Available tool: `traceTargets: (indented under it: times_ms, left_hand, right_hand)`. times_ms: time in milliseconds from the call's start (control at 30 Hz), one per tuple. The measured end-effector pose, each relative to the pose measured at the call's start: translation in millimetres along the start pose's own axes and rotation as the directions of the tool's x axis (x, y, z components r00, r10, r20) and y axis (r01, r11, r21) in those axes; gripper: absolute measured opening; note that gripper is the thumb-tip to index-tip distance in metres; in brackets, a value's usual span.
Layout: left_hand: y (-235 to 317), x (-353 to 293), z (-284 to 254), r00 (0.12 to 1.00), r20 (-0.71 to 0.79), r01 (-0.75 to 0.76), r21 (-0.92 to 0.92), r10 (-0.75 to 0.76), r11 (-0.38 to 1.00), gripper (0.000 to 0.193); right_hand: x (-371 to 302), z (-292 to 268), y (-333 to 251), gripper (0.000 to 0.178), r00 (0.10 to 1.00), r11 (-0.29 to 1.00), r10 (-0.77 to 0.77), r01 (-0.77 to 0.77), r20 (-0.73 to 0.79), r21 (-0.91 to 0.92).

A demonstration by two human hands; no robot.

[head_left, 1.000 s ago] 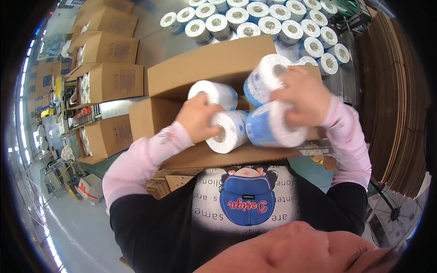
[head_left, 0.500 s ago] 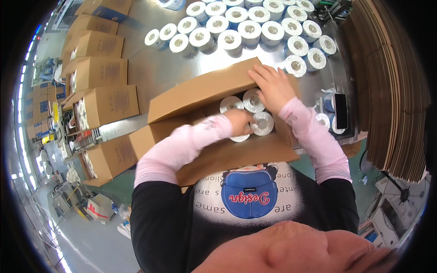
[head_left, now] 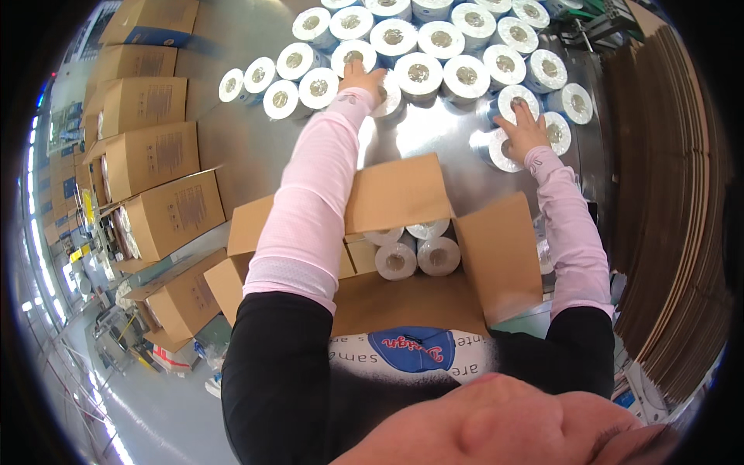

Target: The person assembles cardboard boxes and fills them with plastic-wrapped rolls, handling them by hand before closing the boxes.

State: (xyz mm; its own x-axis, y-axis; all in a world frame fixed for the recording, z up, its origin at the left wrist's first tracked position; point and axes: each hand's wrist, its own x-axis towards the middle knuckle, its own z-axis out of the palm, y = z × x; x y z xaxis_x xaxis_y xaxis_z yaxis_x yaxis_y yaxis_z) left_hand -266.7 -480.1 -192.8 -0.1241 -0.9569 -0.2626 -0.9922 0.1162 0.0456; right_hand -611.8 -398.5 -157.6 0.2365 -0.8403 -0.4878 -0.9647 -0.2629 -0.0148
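Plastic-wrapped white rolls with blue sides (head_left: 418, 74) stand close together on the metal table. My left hand (head_left: 364, 80) reaches into the front row, its fingertips at the core of one roll (head_left: 350, 53) and its palm over a neighbouring roll. At the right, my right hand (head_left: 528, 133) spreads over two rolls; the fingertips meet the core of the farther roll (head_left: 511, 91), while the thumb lies by the nearer roll (head_left: 496, 156). Between my arms and body is an open cardboard box (head_left: 403, 186) with several rolls (head_left: 396, 262) lying inside, cores facing up. Its flaps stand out.
Filled cardboard boxes (head_left: 155, 155) line the left side of the metal table (head_left: 240, 147). A tall stack of flat cardboard (head_left: 651, 170) rises along the right. Dark machine parts (head_left: 608, 27) sit at the far right corner.
Both hands have left the box and moved forward to the rolls on the table, left hand to the middle, right hand to the right. The box's flaps have shifted.
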Motion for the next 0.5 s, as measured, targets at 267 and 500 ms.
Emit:
traceTargets:
  times_ms: [267,500]
  left_hand:
    - [14.5,-24.3,-25.8,0.97,0.243,-0.039,0.104,0.012,0.994,0.057]
    - [-40.3,-76.0,-90.4,0.994,0.035,0.061,-0.962,-0.104,0.264,0.037]
  right_hand:
    - [-6.7,61.8,-24.4,0.041,0.922,0.987,0.159,-0.139,-0.353,0.08]
    - [-24.7,89.1,12.0,0.036,0.934,0.91,0.172,-0.03,-0.312,0.413]
